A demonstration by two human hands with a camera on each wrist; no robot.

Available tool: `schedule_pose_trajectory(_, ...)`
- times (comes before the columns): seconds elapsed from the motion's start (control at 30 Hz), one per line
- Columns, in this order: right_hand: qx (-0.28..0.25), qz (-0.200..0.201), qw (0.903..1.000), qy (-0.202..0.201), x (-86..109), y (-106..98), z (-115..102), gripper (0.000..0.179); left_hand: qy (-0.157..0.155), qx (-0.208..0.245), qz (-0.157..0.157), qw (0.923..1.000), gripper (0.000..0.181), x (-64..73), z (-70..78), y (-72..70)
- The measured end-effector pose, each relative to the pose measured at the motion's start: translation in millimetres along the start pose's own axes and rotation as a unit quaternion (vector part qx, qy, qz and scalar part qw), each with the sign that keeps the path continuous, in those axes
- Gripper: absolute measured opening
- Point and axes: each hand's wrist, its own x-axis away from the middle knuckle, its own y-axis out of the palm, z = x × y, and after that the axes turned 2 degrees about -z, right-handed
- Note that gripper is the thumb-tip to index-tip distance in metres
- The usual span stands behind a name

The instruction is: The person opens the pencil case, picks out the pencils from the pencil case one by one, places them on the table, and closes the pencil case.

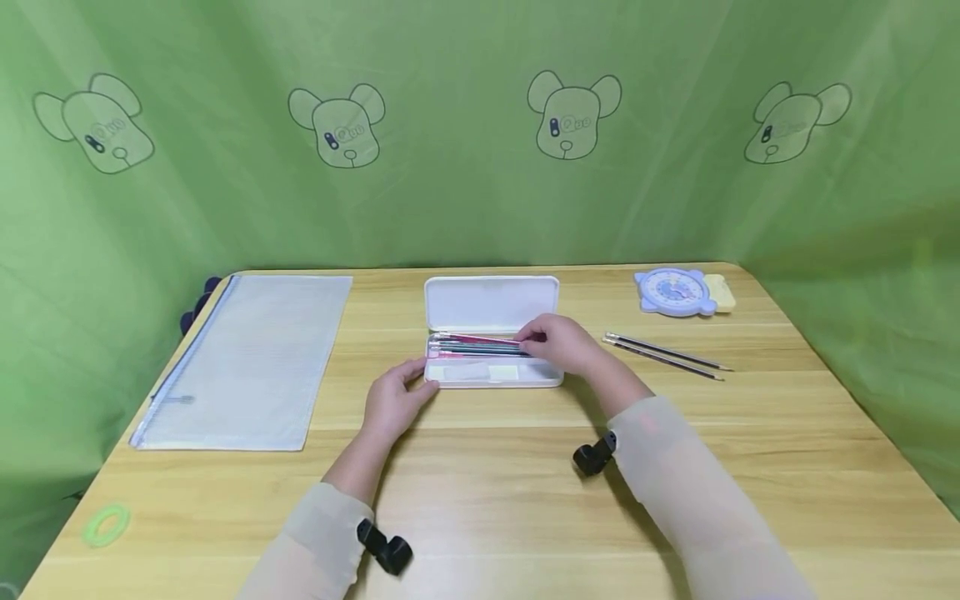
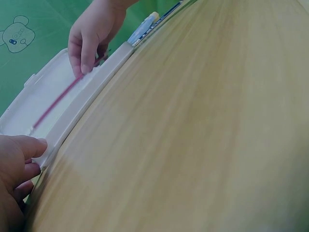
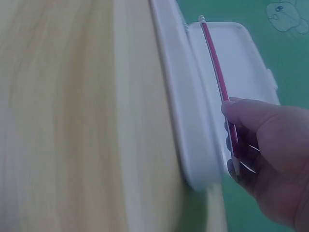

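An open white pencil case [image 1: 492, 305] lies at the middle of the table, its lid tipped back. Several pencils [image 1: 483, 349] lie inside it, side by side. With thumb and fingers, my right hand [image 1: 564, 342] pinches a red pencil [image 3: 219, 77] near its sharpened end, over the case. The pencil's other end points left. My left hand [image 1: 392, 404] grips the left end of the case, thumb [image 2: 36, 144] at the rim and fingers curled at its side.
Two dark pencils [image 1: 667, 356] lie right of the case. Behind them sits a blue animal-shaped clock-face toy [image 1: 675, 292] with a pale yellow piece [image 1: 721, 294] beside it. A translucent zip pouch [image 1: 247, 358] lies at left, a green ring [image 1: 91, 529] at front left. Green curtain [image 1: 465, 200] surrounds the table.
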Motion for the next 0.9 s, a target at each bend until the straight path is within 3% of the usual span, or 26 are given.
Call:
schedule_pose_trajectory(0.4, 0.003, 0.047, 0.9989, 0.005, 39.0, -34.4, 23.4, 0.020, -0.008, 0.001, -0.005, 1.0000, 0.045, 0.3, 0.3, 0.6)
schedule_pose_trajectory(0.9, 0.033, 0.086, 0.9935, 0.067, 101.6, -72.6, 93.0, 0.027, -0.011, 0.003, -0.008, 0.9999, 0.046, 1.4, 2.1, -0.3)
